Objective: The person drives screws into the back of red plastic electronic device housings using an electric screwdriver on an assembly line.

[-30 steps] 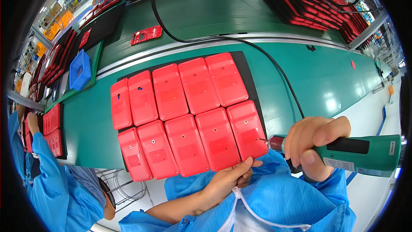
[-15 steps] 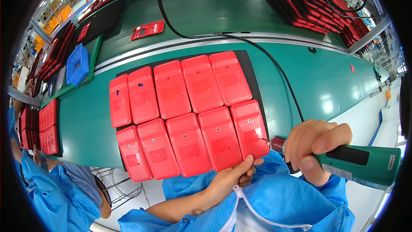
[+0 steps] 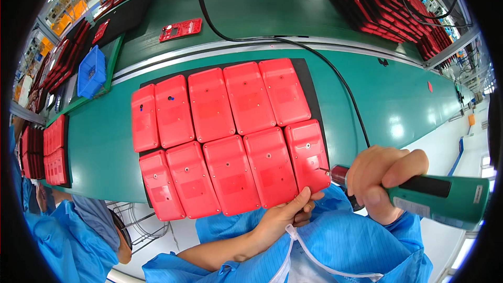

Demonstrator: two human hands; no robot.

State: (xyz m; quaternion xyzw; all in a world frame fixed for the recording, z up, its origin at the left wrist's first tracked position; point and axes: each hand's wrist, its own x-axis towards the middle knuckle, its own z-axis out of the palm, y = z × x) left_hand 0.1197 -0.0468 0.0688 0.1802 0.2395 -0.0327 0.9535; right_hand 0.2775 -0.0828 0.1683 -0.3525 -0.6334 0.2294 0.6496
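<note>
My right hand (image 3: 385, 178) is wrapped round a green electric screwdriver (image 3: 445, 199) with a dark red collar. Its thin bit points left, over the lower part of a red plastic case (image 3: 308, 152) at the near right corner of two rows of such cases. Whether the tip touches the case or hovers just above it, I cannot tell. With its thumb on the near edge of that case and its fingers curled below, my left hand (image 3: 291, 210) grips the edge. The rows lie back side up on a black mat (image 3: 309, 91), with small holes showing in them.
A black cable (image 3: 343, 81) crosses the green bench (image 3: 377, 99). Beyond the metal rail lies a red case part (image 3: 181, 30). A blue bin (image 3: 91, 73) stands at the left, and stacked trays of red cases (image 3: 382, 10) stand far right. Co-workers sit at left and far left.
The view has shifted slightly, and the cases sit a little differently in it. Both hands keep their hold, and the screwdriver bit stays over the same case.
</note>
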